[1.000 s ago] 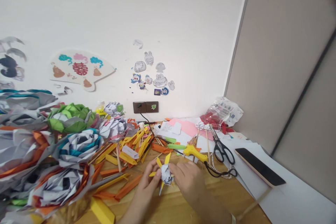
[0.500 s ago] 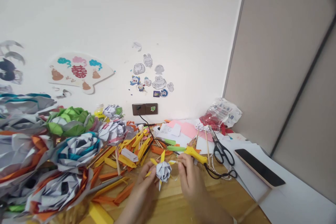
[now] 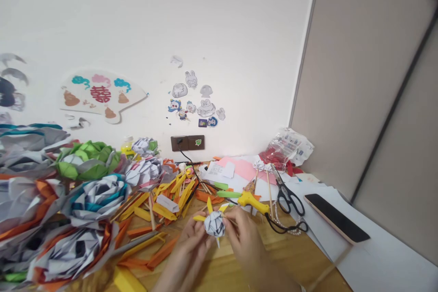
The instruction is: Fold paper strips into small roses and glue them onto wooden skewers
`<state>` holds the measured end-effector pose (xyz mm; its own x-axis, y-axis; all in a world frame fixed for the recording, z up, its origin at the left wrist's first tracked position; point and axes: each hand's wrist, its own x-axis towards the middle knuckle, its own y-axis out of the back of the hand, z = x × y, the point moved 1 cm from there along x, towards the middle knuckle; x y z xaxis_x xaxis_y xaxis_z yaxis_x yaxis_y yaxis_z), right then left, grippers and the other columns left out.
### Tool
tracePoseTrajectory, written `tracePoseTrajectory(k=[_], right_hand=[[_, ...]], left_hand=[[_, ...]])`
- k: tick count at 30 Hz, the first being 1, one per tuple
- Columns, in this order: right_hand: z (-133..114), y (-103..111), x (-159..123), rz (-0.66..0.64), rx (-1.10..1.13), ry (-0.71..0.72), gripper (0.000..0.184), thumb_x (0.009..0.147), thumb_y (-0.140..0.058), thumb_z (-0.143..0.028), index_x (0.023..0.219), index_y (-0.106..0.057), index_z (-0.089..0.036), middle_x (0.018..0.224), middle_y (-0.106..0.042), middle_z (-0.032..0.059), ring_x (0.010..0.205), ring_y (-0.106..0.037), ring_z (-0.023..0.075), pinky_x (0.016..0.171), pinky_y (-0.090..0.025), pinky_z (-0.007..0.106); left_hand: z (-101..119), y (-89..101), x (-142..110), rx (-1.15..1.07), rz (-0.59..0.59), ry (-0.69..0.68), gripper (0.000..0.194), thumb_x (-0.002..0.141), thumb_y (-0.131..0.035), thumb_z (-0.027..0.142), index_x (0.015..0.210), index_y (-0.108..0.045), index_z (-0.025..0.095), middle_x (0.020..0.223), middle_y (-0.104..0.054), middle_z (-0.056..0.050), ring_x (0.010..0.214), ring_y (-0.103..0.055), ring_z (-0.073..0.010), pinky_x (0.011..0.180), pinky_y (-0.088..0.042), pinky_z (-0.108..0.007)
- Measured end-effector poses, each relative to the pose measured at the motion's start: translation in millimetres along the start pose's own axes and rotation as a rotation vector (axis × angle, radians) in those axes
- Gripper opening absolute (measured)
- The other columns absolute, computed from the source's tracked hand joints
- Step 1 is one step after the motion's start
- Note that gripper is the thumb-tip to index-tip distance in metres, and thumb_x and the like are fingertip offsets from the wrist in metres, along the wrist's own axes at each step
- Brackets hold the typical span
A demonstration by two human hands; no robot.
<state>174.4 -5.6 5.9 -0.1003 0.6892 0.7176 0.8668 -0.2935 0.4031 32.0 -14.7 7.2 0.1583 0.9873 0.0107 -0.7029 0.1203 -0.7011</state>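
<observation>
A small white paper flower with dark print lines and several yellow petals sticking out around it sits between my hands, above the table's front part. My left hand holds it from the left and below, fingers curled behind it. From the right, my right hand pinches the flower's right edge near a petal. Just beyond my right hand lies a yellow glue gun with a black cord. The flower's underside is hidden.
Large folded paper flowers crowd the left side. Yellow and orange paper strips and sticks cover the table's middle. Black-handled scissors, a bead string, a phone and white sheets lie at right. A wall socket feeds a black cord.
The flower turned in my hands so its rounded face points toward me. My right hand drew back to the right, then came in again onto its edge. The view shifted slightly.
</observation>
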Motion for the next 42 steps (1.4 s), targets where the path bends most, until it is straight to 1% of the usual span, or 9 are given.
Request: tracePoseTrajectory(k=[6,9,14,18,25,28,31,37,42], right_hand=[[-3,3,6,0.027,0.096,-0.109,0.019,0.087,-0.041,-0.025,0.072,-0.051,-0.018,0.067,-0.056,0.0017,0.063,-0.054,0.0144,0.057,-0.042,0.023],[-5,7,9,-0.007,0.077,-0.115,0.021,0.087,-0.042,-0.026,0.070,-0.051,-0.018,0.065,-0.056,0.0011,0.061,-0.052,0.0141,0.056,-0.040,0.023],[-3,7,11,-0.123,0.104,-0.111,0.020,0.086,-0.042,-0.026,0.070,-0.050,-0.018,0.065,-0.056,0.0005,0.062,-0.052,0.0141,0.056,-0.040,0.023],[3,4,10,-0.155,0.141,-0.128,0.014,0.087,-0.041,-0.026,0.080,-0.050,-0.018,0.065,-0.056,-0.0005,0.059,-0.054,0.0138,0.053,-0.041,0.022],[15,-2,0,-0.126,-0.452,0.185,0.031,0.095,-0.029,-0.027,0.076,-0.052,-0.019,0.060,-0.059,0.0022,0.052,-0.056,0.0147,0.047,-0.036,0.022],[18,-2,0,-0.133,-0.581,0.295,0.031,0.094,-0.030,-0.022,0.073,-0.053,-0.019,0.060,-0.058,0.0029,0.054,-0.056,0.0155,0.050,-0.036,0.024],[13,1,5,-0.158,-0.492,0.285,0.028,0.093,-0.033,-0.018,0.074,-0.054,-0.019,0.067,-0.059,0.0031,0.063,-0.057,0.0159,0.057,-0.039,0.024],[3,5,11,-0.129,-0.090,-0.023,0.021,0.089,-0.040,-0.023,0.072,-0.050,-0.018,0.066,-0.056,0.0001,0.062,-0.053,0.0139,0.055,-0.039,0.022],[6,5,11,-0.161,-0.053,-0.034,0.022,0.091,-0.038,-0.023,0.074,-0.051,-0.018,0.065,-0.057,-0.0008,0.059,-0.054,0.0129,0.052,-0.039,0.020]], left_hand=[[2,-3.5,0,0.055,-0.081,0.070,0.043,0.063,-0.070,0.009,0.102,-0.061,0.024,0.108,-0.065,-0.005,0.097,-0.059,-0.0200,0.086,-0.044,-0.030],[3,-3.7,-1,0.077,-0.131,0.078,0.051,0.056,-0.071,0.007,0.102,-0.062,0.025,0.107,-0.066,-0.004,0.096,-0.059,-0.0207,0.084,-0.044,-0.030],[2,4.8,-1,0.209,-0.022,0.088,0.029,0.074,-0.064,0.025,0.102,-0.059,0.027,0.096,-0.066,-0.002,0.089,-0.059,-0.0164,0.075,-0.046,-0.026],[0,8.7,1,0.336,0.042,0.090,0.031,0.075,-0.064,0.035,0.104,-0.056,0.026,0.089,-0.064,-0.003,0.084,-0.059,-0.0168,0.068,-0.049,-0.027],[-1,5.6,0,0.295,0.103,0.098,0.037,0.065,-0.073,0.035,0.095,-0.057,0.024,0.086,-0.062,-0.001,0.080,-0.063,-0.0193,0.068,-0.051,-0.031],[-1,4.8,0,0.278,0.097,0.094,0.031,0.066,-0.071,0.037,0.090,-0.058,0.024,0.082,-0.063,-0.001,0.080,-0.063,-0.0194,0.067,-0.051,-0.030],[-3,6.3,2,0.286,0.093,0.072,0.030,0.066,-0.072,0.036,0.089,-0.058,0.024,0.077,-0.065,0.000,0.078,-0.064,-0.0184,0.066,-0.050,-0.028],[-3,5.8,4,0.283,0.086,0.064,0.036,0.060,-0.076,0.036,0.088,-0.059,0.024,0.082,-0.069,-0.002,0.076,-0.065,-0.0194,0.066,-0.049,-0.029],[-4,7.1,5,0.258,0.079,0.062,0.036,0.060,-0.077,0.034,0.089,-0.059,0.022,0.077,-0.069,-0.003,0.071,-0.064,-0.0178,0.062,-0.048,-0.026]])
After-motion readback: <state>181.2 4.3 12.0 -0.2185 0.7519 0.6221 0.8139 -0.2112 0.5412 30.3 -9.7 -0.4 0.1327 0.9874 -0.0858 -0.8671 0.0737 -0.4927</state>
